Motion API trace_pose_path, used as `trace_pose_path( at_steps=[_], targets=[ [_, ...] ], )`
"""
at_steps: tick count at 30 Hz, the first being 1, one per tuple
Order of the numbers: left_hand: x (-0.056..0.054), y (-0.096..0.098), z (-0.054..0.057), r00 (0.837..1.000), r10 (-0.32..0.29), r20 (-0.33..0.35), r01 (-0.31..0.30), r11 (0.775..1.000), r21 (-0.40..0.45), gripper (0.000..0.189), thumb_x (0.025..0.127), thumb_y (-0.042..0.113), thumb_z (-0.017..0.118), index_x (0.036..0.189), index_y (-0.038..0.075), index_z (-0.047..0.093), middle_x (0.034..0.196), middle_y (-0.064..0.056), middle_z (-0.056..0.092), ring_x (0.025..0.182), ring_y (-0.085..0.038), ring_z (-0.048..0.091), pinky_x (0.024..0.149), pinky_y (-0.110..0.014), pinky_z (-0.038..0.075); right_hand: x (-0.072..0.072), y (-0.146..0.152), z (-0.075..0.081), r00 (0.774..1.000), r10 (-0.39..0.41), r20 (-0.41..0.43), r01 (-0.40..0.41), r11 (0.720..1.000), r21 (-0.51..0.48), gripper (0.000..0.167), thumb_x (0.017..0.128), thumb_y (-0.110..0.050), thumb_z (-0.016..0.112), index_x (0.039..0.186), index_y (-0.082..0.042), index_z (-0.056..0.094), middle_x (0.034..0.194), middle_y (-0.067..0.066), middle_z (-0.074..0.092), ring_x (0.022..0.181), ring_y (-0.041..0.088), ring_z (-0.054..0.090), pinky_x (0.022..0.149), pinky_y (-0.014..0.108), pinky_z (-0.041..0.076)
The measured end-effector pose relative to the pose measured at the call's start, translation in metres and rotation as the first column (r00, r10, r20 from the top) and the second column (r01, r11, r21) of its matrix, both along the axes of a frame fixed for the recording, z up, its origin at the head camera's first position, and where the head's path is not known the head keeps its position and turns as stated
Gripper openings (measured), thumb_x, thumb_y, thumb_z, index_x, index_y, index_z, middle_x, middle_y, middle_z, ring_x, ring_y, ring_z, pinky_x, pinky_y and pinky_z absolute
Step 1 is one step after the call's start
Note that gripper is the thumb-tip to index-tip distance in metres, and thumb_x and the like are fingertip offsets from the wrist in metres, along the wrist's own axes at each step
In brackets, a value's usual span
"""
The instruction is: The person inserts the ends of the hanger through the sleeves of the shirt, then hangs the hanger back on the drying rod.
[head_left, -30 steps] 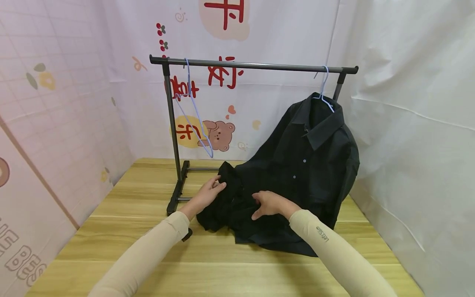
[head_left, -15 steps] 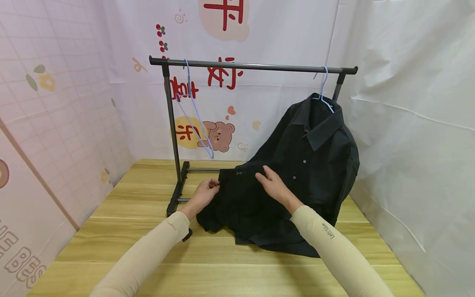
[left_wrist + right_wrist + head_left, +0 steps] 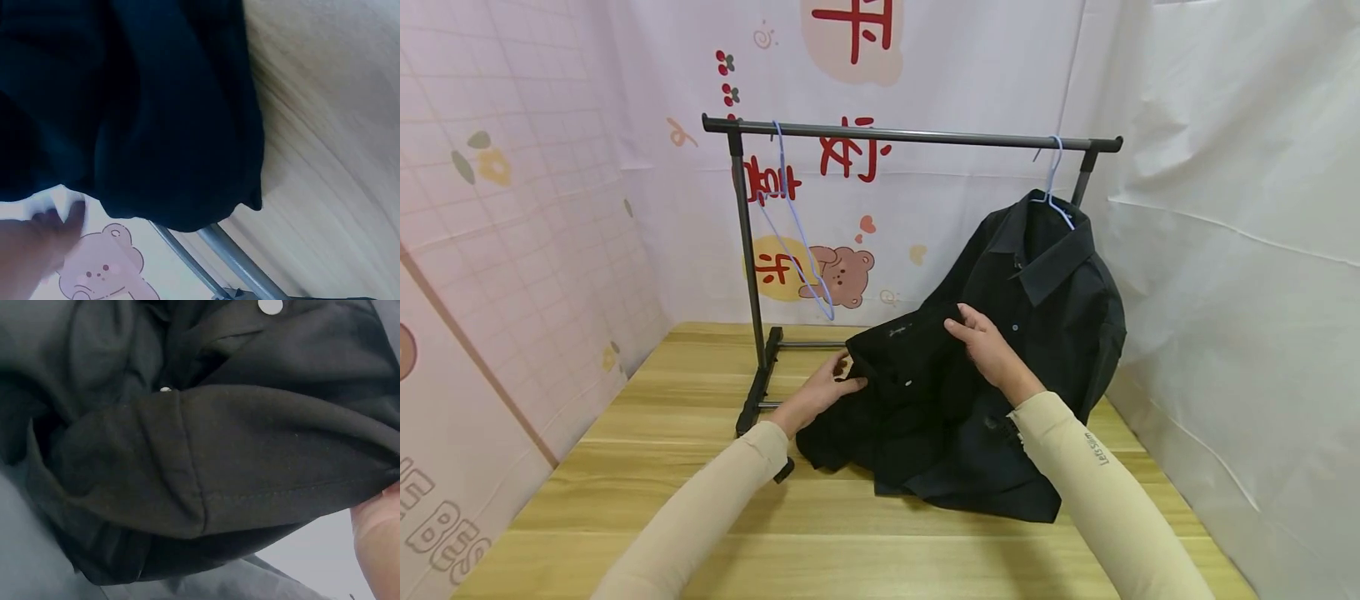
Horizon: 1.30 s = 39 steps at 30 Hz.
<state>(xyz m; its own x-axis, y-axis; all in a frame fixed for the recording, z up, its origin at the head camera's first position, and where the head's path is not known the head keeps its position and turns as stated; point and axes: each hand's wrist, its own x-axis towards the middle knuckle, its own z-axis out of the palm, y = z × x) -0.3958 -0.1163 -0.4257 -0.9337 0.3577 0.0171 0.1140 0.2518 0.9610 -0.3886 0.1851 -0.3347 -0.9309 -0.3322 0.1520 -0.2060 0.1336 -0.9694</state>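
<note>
A black garment (image 3: 898,417) with light buttons lies bunched on the table, its upper edge lifted. My right hand (image 3: 992,350) pinches that edge at its right end. At the left end, my left hand (image 3: 820,396) grips the cloth between thumb and fingers. A folded, stitched band (image 3: 281,456) of the garment fills much of the right wrist view, with a round button (image 3: 270,305) beyond it. In the left wrist view, the dark cloth (image 3: 169,125) hangs beside the blurred left hand (image 3: 37,250). Whether the garment is a shirt or trousers, I cannot tell.
Behind stands a dark clothes rack (image 3: 887,132). A bare light-blue hanger (image 3: 797,225) hangs at its left. On the right, a dark button-up shirt (image 3: 1037,283) hangs from another blue hanger (image 3: 1051,179), its lower part touching the bunched garment. The wooden table (image 3: 865,558) lies below.
My right hand has moved up and right, raising the garment's edge from the bunched pile and spreading it. The left hand stays at the left side, its thumb now over the cloth.
</note>
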Motion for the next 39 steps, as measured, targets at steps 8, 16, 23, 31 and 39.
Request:
trace_pose_path(
  at_steps=[8,16,23,31,39],
  targets=[
    [-0.002,0.005,0.009,0.994,-0.017,-0.107,0.022,0.999,0.050,0.036,0.099,0.025,0.063,0.130,0.006,0.062,0.129,-0.008,0.062,0.123,-0.027,0.054,0.105,-0.046,0.040,-0.003,0.009,0.005,0.990,-0.051,-0.135,0.072,0.986,0.152,0.050,0.107,-0.023,0.045,0.147,0.006,0.033,0.145,0.030,0.036,0.135,0.041,0.035,0.109,0.053,0.030],
    [0.002,0.009,0.030,0.955,0.192,-0.228,-0.189,0.981,0.036,0.027,0.096,0.032,0.067,0.098,0.005,0.068,0.078,0.001,0.056,0.078,-0.017,0.050,0.074,-0.031,0.043,-0.002,0.004,-0.002,0.872,-0.404,-0.278,0.485,0.792,0.371,0.047,0.109,-0.030,0.036,0.146,-0.001,0.036,0.137,0.022,0.047,0.119,0.038,0.049,0.095,0.053,0.041],
    [0.004,-0.017,0.022,0.979,0.047,-0.196,-0.085,0.978,-0.192,0.034,0.096,0.031,0.068,0.074,0.008,0.056,0.067,0.000,0.042,0.063,-0.017,0.039,0.062,-0.031,0.034,-0.002,0.008,0.001,0.861,-0.445,-0.246,0.507,0.788,0.350,0.052,0.110,-0.030,0.031,0.151,0.002,0.026,0.150,0.025,0.035,0.139,0.041,0.032,0.112,0.057,0.024],
    [-0.002,-0.059,0.014,0.978,0.168,-0.127,-0.168,0.986,0.011,0.031,0.101,0.032,0.060,0.101,0.002,0.063,0.091,-0.005,0.058,0.083,-0.019,0.051,0.074,-0.031,0.042,-0.013,0.014,-0.026,0.938,-0.285,-0.197,0.338,0.879,0.335,0.027,0.108,-0.028,0.044,0.111,-0.001,0.049,0.089,0.013,0.046,0.077,0.030,0.046,0.070,0.041,0.039],
    [-0.008,-0.093,0.032,0.885,0.369,-0.283,-0.384,0.923,0.003,0.029,0.094,0.027,0.070,0.106,0.001,0.069,0.093,-0.002,0.067,0.088,-0.017,0.056,0.079,-0.028,0.045,-0.014,-0.004,-0.053,0.970,-0.132,-0.204,0.206,0.892,0.402,0.021,0.106,-0.022,0.050,0.093,-0.005,0.047,0.080,0.009,0.044,0.069,0.025,0.045,0.065,0.036,0.039]
  ],
)
